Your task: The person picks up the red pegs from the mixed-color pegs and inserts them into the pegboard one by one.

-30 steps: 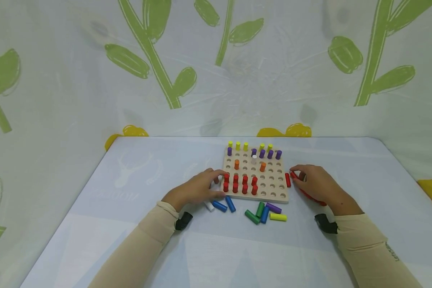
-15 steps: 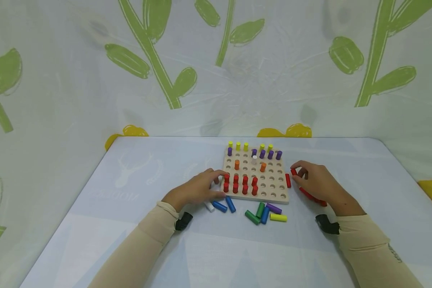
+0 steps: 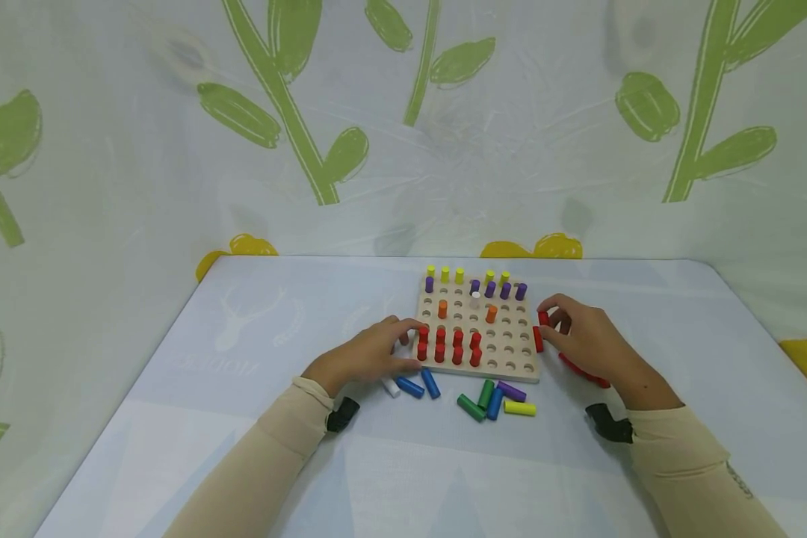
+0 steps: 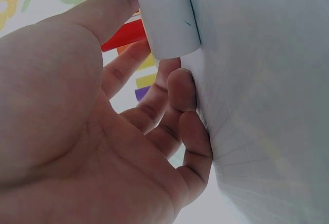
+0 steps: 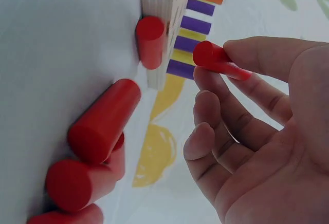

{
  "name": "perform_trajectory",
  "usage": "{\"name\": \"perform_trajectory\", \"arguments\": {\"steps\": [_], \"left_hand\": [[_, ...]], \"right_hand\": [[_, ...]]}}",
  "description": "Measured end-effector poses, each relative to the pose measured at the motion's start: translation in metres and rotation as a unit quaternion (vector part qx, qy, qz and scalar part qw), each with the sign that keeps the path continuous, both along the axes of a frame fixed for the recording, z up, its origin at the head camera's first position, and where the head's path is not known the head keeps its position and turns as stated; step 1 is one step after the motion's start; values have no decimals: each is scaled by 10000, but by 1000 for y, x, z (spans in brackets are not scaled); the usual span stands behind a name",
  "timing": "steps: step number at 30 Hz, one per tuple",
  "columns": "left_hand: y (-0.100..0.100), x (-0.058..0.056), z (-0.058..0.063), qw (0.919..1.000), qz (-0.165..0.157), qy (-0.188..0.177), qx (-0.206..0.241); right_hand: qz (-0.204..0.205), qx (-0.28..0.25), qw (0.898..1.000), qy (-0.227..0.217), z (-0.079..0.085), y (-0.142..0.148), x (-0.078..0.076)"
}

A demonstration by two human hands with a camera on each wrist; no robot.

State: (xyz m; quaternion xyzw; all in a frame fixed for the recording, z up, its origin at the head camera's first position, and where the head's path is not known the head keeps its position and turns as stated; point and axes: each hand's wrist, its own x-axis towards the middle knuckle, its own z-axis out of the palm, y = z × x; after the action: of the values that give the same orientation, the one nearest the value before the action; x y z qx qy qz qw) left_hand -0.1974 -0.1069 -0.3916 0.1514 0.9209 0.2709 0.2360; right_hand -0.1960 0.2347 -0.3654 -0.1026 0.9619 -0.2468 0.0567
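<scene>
A wooden pegboard [image 3: 501, 373] lies on the table, with red pegs [image 3: 458, 346] standing in the two rows nearest the front. My left hand [image 3: 376, 350] rests at its left edge, thumb by the front corner and index fingertip beside a red peg. In the left wrist view the other fingers curl loosely beyond a white peg [image 4: 169, 21]. To the right of the board, my right hand [image 3: 588, 336] pinches a red peg [image 5: 208, 57] between thumb and fingers. One more red peg [image 3: 538, 339] lies against the board's right side.
Several red pegs [image 5: 105, 121] lie below my right hand. In front of the board are blue pegs [image 3: 430, 382], green pegs [image 3: 471, 407], a purple peg [image 3: 512, 391] and a yellow peg [image 3: 520, 409]. Yellow, purple, white and orange pegs [image 3: 442, 308] stand farther back in the board.
My right hand has lifted a red peg off the table, tipped it more upright and brought it slightly left toward the board. My left hand has stayed in place.
</scene>
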Motion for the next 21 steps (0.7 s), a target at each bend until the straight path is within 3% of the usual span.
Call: {"name": "perform_trajectory", "arguments": {"steps": [21], "left_hand": [[1, 1, -1, 10000, -18, 63, -29]], "right_hand": [[145, -254, 9995, -69, 3, -22, 9]]}}
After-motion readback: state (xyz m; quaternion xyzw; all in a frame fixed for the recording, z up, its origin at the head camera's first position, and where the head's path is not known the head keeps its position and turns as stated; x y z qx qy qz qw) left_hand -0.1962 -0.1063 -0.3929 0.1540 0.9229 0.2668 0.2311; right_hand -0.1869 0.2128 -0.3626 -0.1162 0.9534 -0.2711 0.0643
